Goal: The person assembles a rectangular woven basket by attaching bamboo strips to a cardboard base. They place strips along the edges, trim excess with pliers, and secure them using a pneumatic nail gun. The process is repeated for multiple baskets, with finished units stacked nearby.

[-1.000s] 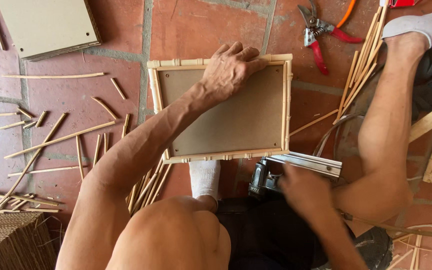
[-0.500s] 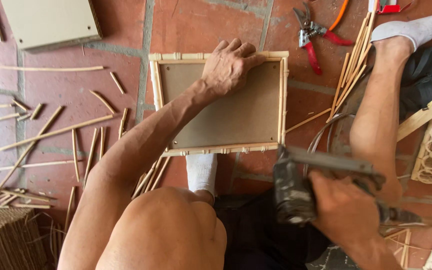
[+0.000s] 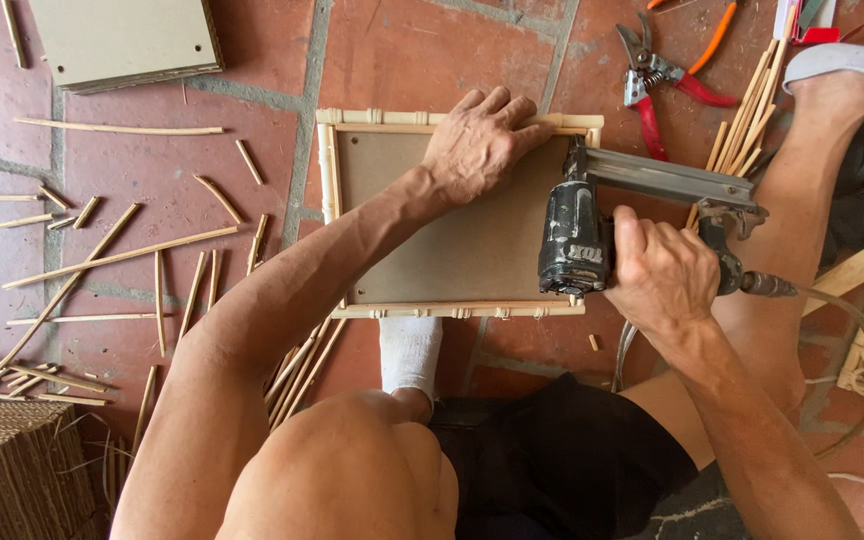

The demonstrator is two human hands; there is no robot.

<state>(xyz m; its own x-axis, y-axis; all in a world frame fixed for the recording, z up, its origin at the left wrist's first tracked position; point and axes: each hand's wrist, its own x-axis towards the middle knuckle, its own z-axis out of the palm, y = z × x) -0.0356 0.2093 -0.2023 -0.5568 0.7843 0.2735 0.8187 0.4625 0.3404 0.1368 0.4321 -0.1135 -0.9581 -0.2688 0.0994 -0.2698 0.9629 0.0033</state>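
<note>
Left hand [image 3: 480,142]: flat, open, pressing the frame's far rail
Right hand [image 3: 660,270]: clenched round nailer [image 3: 592,225] handle
Nailer: nose at frame's right end, hose trailing right of the grip
Frame [image 3: 452,250]: on floor tiles, under both hands
Shears [image 3: 657,75]: beyond nailer, apart

We are in a small craft workshop on a red tile floor [image 3: 432,50]. Cut bamboo sticks [image 3: 112,258] lie left of our left hand [image 3: 477,145], and red pliers [image 3: 657,85] sit above our right hand [image 3: 657,275].
</note>
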